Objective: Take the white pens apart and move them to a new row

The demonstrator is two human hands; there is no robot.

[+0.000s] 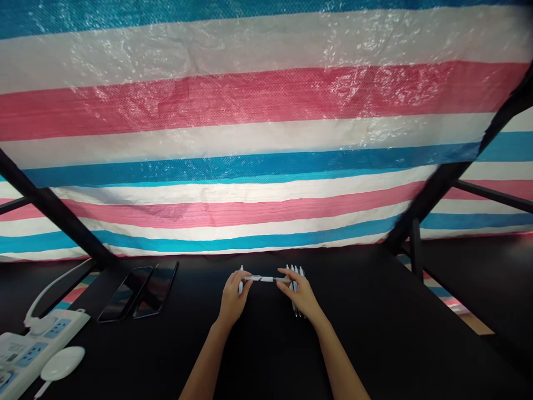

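Currently the left hand [234,297] is pinching the left part of a white pen [262,279] between thumb and fingers, while the right hand [302,294] is gripping its far end with curled fingertips, so the pen is lying crosswise between both hands, just above the table [353,322]. Directly beneath the right hand, a row of white pens [295,283] is lying side by side, partly covered by the palm. Another white pen [240,271] is poking out behind the left hand. Further left of the hands, two black smartphones [139,291] are resting side by side. Beyond them, toward the near left corner, a white power strip [29,347] and a round white charger [62,363] are sitting. Ahead of the hands, a striped tarpaulin [266,116] is hanging.
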